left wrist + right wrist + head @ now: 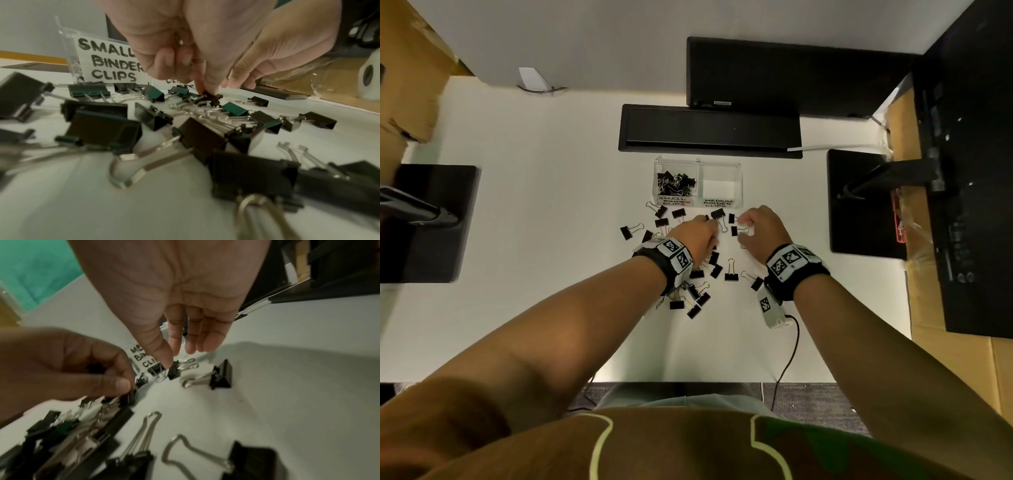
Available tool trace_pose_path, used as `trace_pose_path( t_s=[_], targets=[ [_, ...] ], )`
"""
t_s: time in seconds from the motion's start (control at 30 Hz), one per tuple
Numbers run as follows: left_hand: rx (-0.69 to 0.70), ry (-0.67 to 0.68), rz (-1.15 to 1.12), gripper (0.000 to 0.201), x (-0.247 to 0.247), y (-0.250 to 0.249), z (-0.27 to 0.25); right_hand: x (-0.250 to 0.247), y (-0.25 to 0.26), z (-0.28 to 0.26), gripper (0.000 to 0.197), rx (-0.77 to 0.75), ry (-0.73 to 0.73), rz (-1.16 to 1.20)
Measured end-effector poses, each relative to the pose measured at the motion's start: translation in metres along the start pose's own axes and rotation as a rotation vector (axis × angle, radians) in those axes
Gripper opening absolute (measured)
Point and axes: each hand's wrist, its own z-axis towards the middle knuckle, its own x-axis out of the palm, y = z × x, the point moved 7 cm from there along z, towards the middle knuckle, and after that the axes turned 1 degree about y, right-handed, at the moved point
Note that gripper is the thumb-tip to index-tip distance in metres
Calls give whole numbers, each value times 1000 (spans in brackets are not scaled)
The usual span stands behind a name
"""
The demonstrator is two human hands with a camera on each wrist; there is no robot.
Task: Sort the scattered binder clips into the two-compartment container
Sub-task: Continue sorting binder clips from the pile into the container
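Observation:
A clear two-compartment container (736, 171) stands mid-table. Its left side, labelled for small binder clips (107, 63), holds a heap of small clips (676, 183). The right side, labelled medium (718, 202), shows no clips. Black binder clips (697, 298) lie scattered in front of it. My left hand (709, 222) reaches into them, and its thumb and forefinger (206, 92) pinch a small black clip (212, 99) on the table. My right hand (743, 219) is beside it, thumb and forefinger (171, 365) pinching another small clip (173, 372). A medium clip (221, 376) lies just right of it.
A black tray (709, 132) and a monitor (791, 72) lie behind the container. Black monitor bases (859, 205) (428, 222) flank the work area. Cardboard boxes (921, 308) stand at both sides. A cable (789, 356) runs off the near table edge.

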Motion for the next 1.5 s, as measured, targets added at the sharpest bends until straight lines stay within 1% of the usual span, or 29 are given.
trace_pose_path(
  t_s=[0.07,0.2,0.3,0.4,0.47,0.57,0.63,0.7,0.8,0.87,0.93,1.03,1.1,1.17,1.23,1.3,1.37,1.43,1.5],
  targets=[
    [-52,-19,-56,17,-5,4,0,9,5,2,26,-33,22,-57],
    [-136,-53,-160,23,-14,16,-3,17,3,1,24,10,17,-47],
    [-151,-165,-315,18,-27,24,-8,23,4,-4,23,27,54,-3],
    [-158,-298,-409,18,-50,28,-11,31,10,-7,23,47,124,80],
    [-184,-381,-457,16,-67,33,-9,29,17,-7,22,74,155,178],
    [-243,-476,-478,18,-90,48,-1,16,36,-2,19,57,160,338],
    [-270,-499,-468,20,-101,57,5,5,50,3,20,23,127,384],
    [-280,-480,-430,20,-107,62,11,-6,62,11,21,-7,61,356],
    [-278,-398,-382,20,-108,66,16,-14,79,23,22,-33,13,320],
    [-260,-343,-349,28,-106,65,17,-16,89,32,24,-52,-7,297],
    [-239,-324,-316,37,-105,63,14,-15,99,40,25,-74,-21,264],
    [-228,-345,-299,44,-104,62,5,-9,113,50,25,-92,-11,196],
    [-222,-383,-321,45,-104,64,-2,-5,120,54,28,-104,9,155],
    [-211,-418,-329,41,-102,65,-11,-3,124,55,31,-119,25,129],
    [-180,-418,-301,34,-95,64,-19,-8,120,54,36,-114,-2,163],
    [-134,-366,-242,28,-81,59,-27,-19,110,47,36,-109,-63,206],
    [-93,-273,-173,26,-63,53,-31,-27,95,36,29,-106,-102,208],
    [-55,-159,-101,37,-41,46,-30,-25,73,21,23,-77,-85,184],
    [-10,-74,-23,48,-22,41,-28,-15,48,8,23,-6,-62,138]
  ],
)
